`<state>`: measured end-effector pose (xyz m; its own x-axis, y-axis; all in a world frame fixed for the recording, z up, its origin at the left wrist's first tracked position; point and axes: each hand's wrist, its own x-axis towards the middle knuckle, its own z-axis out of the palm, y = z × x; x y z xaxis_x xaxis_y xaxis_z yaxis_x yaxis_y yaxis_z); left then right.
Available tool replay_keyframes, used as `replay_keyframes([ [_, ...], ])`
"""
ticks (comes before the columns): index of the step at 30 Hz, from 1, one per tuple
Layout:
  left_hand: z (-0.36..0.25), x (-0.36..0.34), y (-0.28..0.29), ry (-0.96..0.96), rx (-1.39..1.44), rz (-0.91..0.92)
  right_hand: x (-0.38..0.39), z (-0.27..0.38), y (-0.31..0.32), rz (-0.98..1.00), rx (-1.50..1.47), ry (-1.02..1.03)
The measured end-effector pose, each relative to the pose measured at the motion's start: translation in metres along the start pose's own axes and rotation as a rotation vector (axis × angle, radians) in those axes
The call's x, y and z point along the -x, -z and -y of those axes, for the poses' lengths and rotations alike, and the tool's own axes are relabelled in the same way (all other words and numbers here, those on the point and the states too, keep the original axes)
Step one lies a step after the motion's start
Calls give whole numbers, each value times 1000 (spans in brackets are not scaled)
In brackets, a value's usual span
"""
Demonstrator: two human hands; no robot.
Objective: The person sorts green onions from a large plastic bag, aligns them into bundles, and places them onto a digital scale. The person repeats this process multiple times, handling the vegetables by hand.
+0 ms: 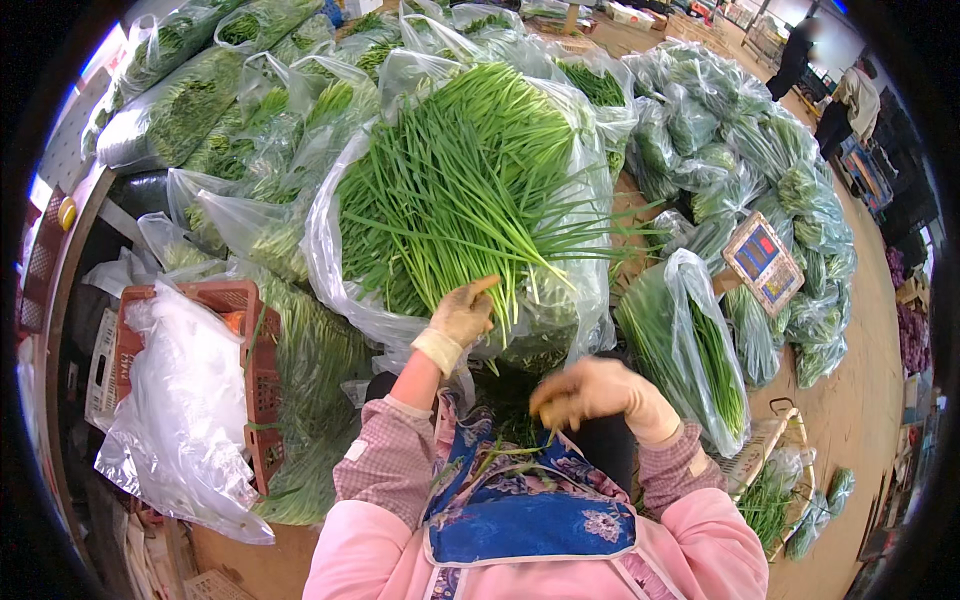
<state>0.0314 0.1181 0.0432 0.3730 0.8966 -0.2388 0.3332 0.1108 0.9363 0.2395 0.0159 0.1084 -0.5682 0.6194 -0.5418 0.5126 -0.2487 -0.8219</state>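
Note:
A large heap of garlic chives, green leaves with pale stalk ends toward me, lies in a clear plastic bag folded open in front of me. My left hand, in a thin pale glove, is at the near stalk ends, its fingers curled against some of them. To the right and nearer my body is my gloved right hand; its fingers are bent and smeared by motion, so any hold is unclear. Below it, loose green blades lie over the flowered blue apron on my lap.
A reddish plastic crate at left is draped with clear bags. Bagged greens stand at right beside a patterned board. More filled bags are piled behind. Two people stand far right.

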Motion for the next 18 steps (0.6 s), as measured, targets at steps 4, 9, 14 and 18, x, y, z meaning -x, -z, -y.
replay_keyframes([
  [4,20,7,-2,-161,201,-256,-54,3,40,-1176,618,162],
  [9,13,34,-5,-230,711,-457,-81,12,63,-1095,713,73],
  [14,-2,25,-9,105,1178,-67,-68,46,11,-624,710,270],
  [18,-5,24,-7,158,1215,-213,-77,42,26,-1063,398,-43],
])
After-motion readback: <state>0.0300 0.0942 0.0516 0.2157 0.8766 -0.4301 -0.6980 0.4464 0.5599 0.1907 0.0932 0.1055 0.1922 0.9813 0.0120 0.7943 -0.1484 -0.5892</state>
